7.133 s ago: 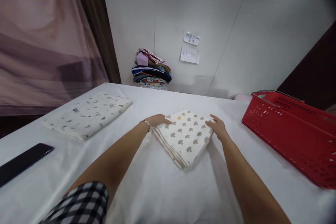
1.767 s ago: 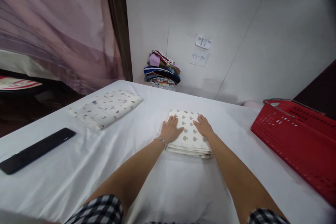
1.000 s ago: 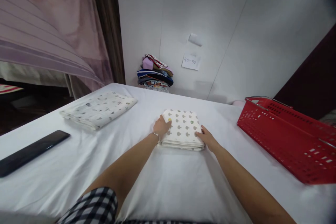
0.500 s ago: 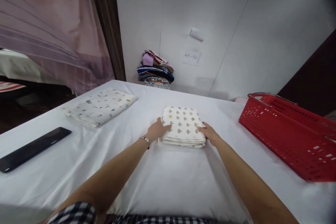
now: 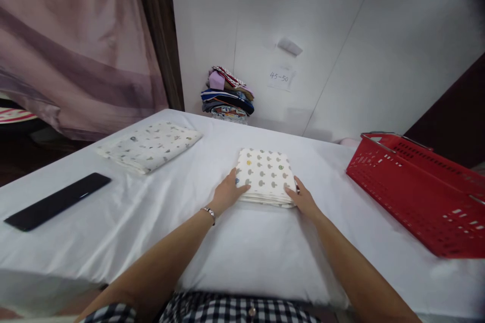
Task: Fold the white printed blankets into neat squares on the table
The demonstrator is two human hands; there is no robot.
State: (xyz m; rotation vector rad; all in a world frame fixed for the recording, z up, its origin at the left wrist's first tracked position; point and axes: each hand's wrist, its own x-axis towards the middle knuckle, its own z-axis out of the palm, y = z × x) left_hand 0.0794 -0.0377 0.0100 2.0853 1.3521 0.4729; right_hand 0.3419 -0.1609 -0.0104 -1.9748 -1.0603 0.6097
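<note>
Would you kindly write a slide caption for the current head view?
Left hand and right hand touch opposite sides of a folded mushroom-print cloth; red basket at right.

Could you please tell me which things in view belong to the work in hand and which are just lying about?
In use: folded grey-print cloth; left hand and right hand at its sides; white-covered table beneath.

Apparently just lying about: second patterned cloth; dark flat object; red basket; pile of folded fabrics.

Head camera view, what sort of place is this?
Possibly an indoor workroom for fabrics: a white-covered table bears a folded patterned cloth, a stack of folded fabrics sits beyond it, and a red basket is at the right.
</note>
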